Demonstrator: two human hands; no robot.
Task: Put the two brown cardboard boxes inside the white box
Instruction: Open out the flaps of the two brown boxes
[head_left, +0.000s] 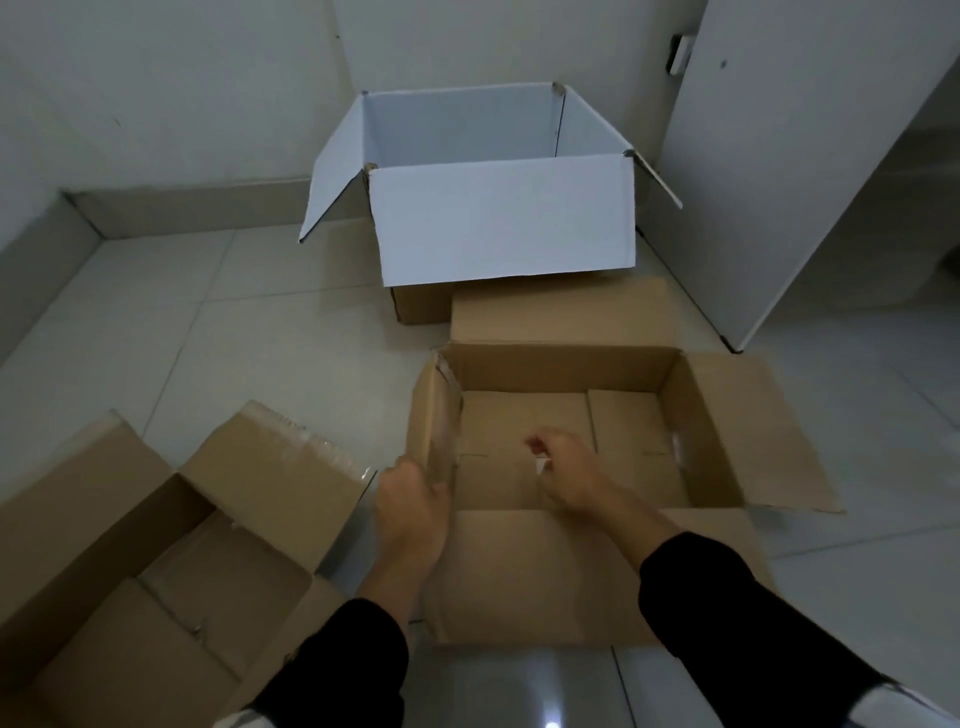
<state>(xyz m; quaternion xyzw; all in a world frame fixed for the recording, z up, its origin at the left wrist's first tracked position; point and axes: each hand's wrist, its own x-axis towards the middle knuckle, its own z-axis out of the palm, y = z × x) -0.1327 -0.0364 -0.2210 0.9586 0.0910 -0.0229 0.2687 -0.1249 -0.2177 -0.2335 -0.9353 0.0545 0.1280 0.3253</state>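
An open white box (501, 228) stands on the floor at the back, flaps spread, its inside hidden by the front wall. In front of it sits an open brown cardboard box (717, 431) with flaps folded outward. My left hand (413, 506) grips the left flap of this box near its front corner. My right hand (563, 470) reaches inside the same box, fingers curled over the bottom; whether it holds anything I cannot tell. A second open brown cardboard box (104, 545) lies at the lower left, apart from both hands.
The floor (218, 332) is pale tile, with bare stretches left of the white box. A grey wall and skirting run along the back and left. A white door or cabinet panel (779, 182) stands at the right, close to the white box's right flap.
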